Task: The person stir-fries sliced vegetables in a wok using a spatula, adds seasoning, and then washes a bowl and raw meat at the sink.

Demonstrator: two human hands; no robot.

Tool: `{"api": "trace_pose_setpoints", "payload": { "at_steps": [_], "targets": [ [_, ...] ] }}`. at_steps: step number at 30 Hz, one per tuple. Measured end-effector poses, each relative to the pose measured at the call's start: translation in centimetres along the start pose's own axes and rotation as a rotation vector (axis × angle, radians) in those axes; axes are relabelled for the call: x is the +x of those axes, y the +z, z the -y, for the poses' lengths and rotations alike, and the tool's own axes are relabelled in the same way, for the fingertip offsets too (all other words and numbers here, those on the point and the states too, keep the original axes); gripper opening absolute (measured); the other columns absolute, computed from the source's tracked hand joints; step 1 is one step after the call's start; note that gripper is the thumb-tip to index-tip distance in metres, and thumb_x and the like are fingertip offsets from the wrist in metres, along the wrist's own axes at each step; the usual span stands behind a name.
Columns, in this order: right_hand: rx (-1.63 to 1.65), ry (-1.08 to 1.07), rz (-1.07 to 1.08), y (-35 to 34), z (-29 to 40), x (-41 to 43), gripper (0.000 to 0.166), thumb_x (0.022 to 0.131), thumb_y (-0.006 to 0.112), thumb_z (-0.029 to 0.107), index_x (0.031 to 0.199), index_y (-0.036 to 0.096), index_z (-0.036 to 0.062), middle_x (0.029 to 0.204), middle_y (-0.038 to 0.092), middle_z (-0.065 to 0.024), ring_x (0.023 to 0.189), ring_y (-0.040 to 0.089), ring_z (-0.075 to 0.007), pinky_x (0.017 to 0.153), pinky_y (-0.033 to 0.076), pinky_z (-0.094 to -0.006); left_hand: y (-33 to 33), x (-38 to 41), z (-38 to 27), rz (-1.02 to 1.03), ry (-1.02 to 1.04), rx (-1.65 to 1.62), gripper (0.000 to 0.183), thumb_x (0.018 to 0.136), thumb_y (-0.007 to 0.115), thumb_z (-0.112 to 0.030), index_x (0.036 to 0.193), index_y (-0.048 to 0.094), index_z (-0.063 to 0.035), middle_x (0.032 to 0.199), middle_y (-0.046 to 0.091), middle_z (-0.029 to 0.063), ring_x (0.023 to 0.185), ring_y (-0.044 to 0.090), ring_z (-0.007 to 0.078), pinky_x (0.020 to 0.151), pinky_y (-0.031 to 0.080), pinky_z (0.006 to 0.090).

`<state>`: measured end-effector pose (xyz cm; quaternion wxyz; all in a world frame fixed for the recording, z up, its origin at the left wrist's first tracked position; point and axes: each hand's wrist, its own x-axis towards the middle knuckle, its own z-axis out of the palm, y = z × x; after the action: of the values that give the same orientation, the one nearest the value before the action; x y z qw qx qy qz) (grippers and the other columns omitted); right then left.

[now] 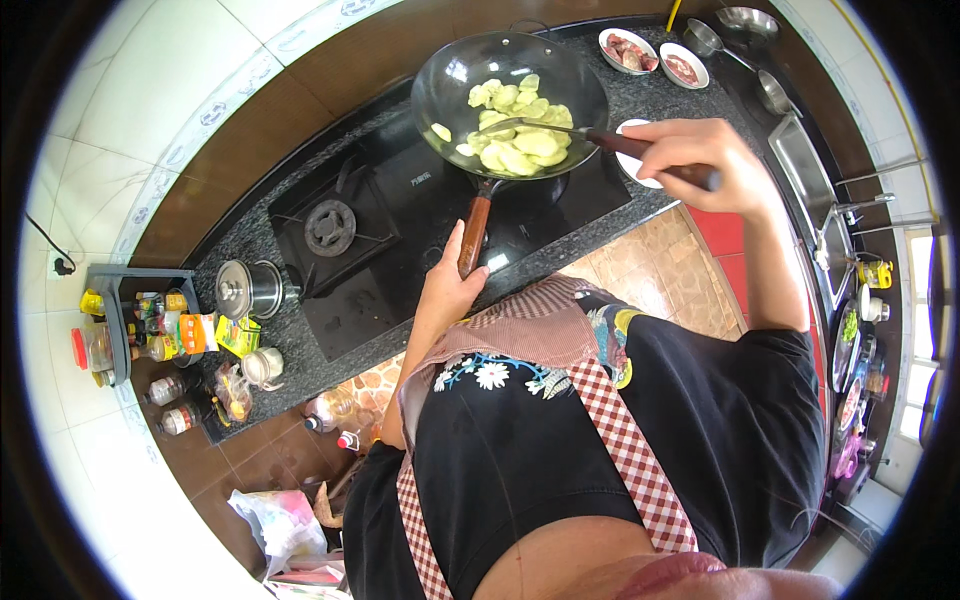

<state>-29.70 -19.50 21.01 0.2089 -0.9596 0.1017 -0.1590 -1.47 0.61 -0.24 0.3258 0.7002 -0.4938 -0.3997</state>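
Note:
A black wok (457,82) sits over the right burner of the gas cooktop (360,292). Pale yellow-green sliced vegetable pieces (536,142) lie in it, with one slice apart at its left side. My left hand (450,285) is closed around the wok's wooden handle (474,232). In my right hand (712,161) is the dark handle of a metal spatula (607,140), whose blade rests among the slices. Behind and below my right hand, a white plate (630,161) is partly hidden on the granite counter.
Bowls of raw meat (628,52) and reddish meat pieces (682,67) stand beyond the wok. A lidded steel pot (251,289) is left of the free burner (330,227), near seasoning bottles and packets (169,322). The sink (802,161) lies right.

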Motion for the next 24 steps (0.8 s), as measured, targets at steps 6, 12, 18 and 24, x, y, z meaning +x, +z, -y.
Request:
{"api": "trace_pose_setpoints", "payload": {
  "at_steps": [6, 12, 18, 24],
  "targets": [
    [0.088, 0.192, 0.088, -0.7, 2.2, -0.6, 0.020, 0.070, 0.068, -0.004, 0.088, 0.071, 0.0043, 0.091, 0.072, -0.0131, 0.102, 0.069, -0.0303, 0.080, 0.057, -0.0363, 0.1, 0.2, 0.4, -0.017, 0.027, 0.039, 0.084, 0.084, 0.066, -0.024, 0.155, 0.022, -0.0173, 0.105, 0.067, 0.0281, 0.097, 0.067, 0.0422, 0.084, 0.051, 0.0408],
    [-0.019, 0.265, -0.250, 5.4, -4.2, 0.9, 0.013, 0.080, 0.069, 0.002, 0.093, 0.071, 0.0024, 0.091, 0.073, -0.0090, 0.081, 0.069, -0.0174, 0.077, 0.054, -0.0283, 0.0, 0.3, 0.6, -0.021, 0.047, -0.010, 0.083, 0.084, 0.066, -0.025, 0.155, 0.023, -0.0177, 0.105, 0.067, 0.0282, 0.095, 0.067, 0.0420, 0.084, 0.051, 0.0411],
    [0.046, 0.828, -0.606, 0.4, -5.8, -0.3, 0.023, 0.086, 0.072, 0.020, 0.099, 0.073, 0.0011, 0.088, 0.072, -0.0081, 0.078, 0.069, -0.0133, 0.071, 0.056, -0.0260, 0.2, 0.1, 0.2, -0.023, 0.015, 0.039, 0.083, 0.084, 0.066, -0.025, 0.155, 0.024, -0.0178, 0.103, 0.067, 0.0272, 0.095, 0.067, 0.0406, 0.084, 0.050, 0.0400],
    [1.320, 0.946, -1.227, 14.1, -21.5, -6.2, 0.027, 0.092, 0.061, 0.012, 0.115, 0.062, -0.0045, 0.106, 0.066, -0.0235, 0.084, 0.071, -0.0343, 0.079, 0.063, -0.0386, 0.5, 0.6, -0.2, 0.003, 0.037, -0.014, 0.083, 0.084, 0.067, -0.025, 0.155, 0.025, -0.0178, 0.102, 0.067, 0.0269, 0.095, 0.067, 0.0400, 0.084, 0.050, 0.0392]
  ]
}}
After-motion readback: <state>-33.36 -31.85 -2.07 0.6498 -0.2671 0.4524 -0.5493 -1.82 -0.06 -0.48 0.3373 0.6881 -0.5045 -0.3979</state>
